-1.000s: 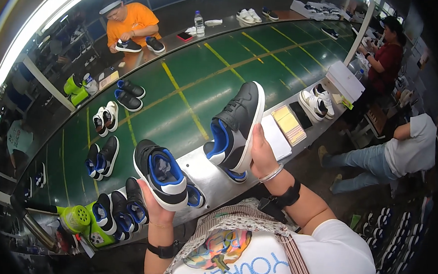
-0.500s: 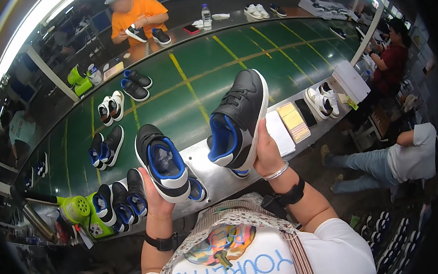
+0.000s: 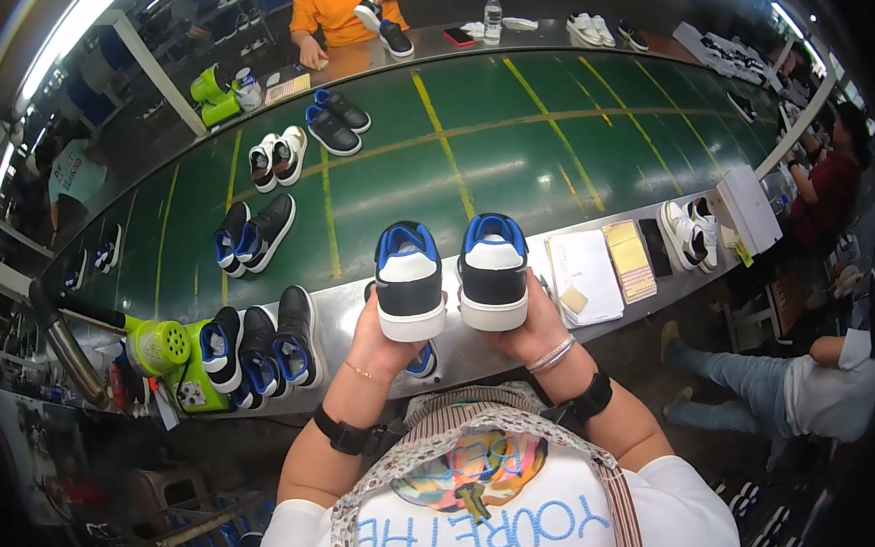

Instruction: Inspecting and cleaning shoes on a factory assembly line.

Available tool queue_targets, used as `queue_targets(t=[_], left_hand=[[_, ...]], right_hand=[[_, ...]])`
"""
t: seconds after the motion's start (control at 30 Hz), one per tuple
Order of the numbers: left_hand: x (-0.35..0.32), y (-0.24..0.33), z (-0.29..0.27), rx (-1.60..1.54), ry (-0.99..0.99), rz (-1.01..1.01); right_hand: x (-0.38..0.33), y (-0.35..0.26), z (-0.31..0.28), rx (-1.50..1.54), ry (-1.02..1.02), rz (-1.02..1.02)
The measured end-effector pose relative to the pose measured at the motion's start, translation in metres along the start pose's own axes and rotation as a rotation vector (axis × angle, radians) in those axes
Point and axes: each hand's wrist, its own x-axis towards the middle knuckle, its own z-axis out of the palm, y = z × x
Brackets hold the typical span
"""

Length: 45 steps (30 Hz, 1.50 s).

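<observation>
Head view: the left hand (image 3: 381,342) grips one dark shoe (image 3: 411,284), and the right hand (image 3: 541,332) grips its match (image 3: 494,275), fingers wrapped from the outer sides. Both shoes are held side by side above the metal ledge (image 3: 467,364), with a narrow gap between them, white heels toward the wearer and blue linings showing. Under the left hand, partly hidden, sits what looks like another blue-lined shoe (image 3: 423,360). Several dark shoes (image 3: 298,337) stand in a row on the ledge to the left, just beside a bright green box (image 3: 202,364). To the right lie white papers (image 3: 580,267), a yellow pad (image 3: 630,261) and a white pair (image 3: 687,234). More pairs rest on the green belt (image 3: 383,185); across it, a person in orange (image 3: 335,12) handles a shoe.
</observation>
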Motion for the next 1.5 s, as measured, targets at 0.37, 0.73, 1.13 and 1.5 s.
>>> queue_targets(t=[0.37, 0.73, 1.13, 1.5], left_hand=[[-0.004, 0.005, -0.002, 0.016, 0.017, 0.026], [0.014, 0.006, -0.008, -0.012, -0.085, -0.013], [-0.002, -0.004, 0.018, 0.084, 0.155, -0.03], [-0.013, 0.033, 0.005, 0.125, -0.229, 0.304]], right_hand=[[0.009, 0.012, 0.005, -0.03, -0.017, 0.038], [0.014, 0.01, 0.0, -0.044, -0.106, -0.001], [0.005, 0.007, -0.005, 0.079, -0.092, 0.065], [-0.02, -0.03, 0.006, -0.012, -0.081, -0.337]])
